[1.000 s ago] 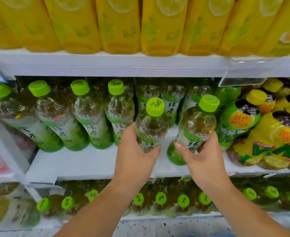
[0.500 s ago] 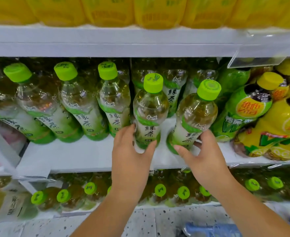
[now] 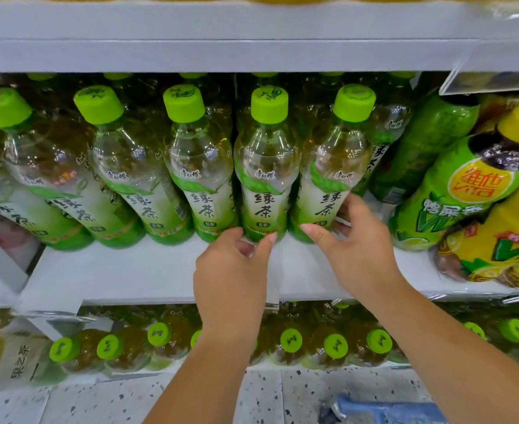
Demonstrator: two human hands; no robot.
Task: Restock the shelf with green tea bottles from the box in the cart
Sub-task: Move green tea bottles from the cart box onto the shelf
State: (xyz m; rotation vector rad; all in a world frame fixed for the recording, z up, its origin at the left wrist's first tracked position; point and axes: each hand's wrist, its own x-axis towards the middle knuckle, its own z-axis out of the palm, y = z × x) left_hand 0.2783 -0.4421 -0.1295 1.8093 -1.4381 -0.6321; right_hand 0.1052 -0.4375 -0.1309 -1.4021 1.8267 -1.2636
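The fingers (image 3: 236,233) of the left hand (image 3: 232,280) curl round the foot of the fourth green tea bottle (image 3: 266,166), a clear plastic bottle with a lime-green screw cap and a green-and-white label; forefinger and thumb grasp it from either side at its base. Just beside it, the right hand (image 3: 364,249) grasps the fifth green tea bottle (image 3: 334,166) of the same kind, thumb across the front of the lower label and the other fingers wrapped round its right side. Both bottles stand near upright on the white metal shelf (image 3: 129,270), side by side and touching. Their bases are partly hidden by the hands, so whether they sit fully flat is hard to say. They close the right end of a front row with three matching green tea bottles (image 3: 188,166) to the left, and more bottles stand behind them. To the right lean green-labelled bottles with yellow caps (image 3: 466,191) and a yellow-labelled bottle (image 3: 512,240). A clear plastic price-tag holder (image 3: 491,81) hangs from the white upper shelf (image 3: 252,53). Below, a lower shelf holds green-capped bottles (image 3: 290,339) seen from above. Under that is the speckled grey floor (image 3: 99,399), and a blue plastic object (image 3: 383,411) shows at the bottom edge.
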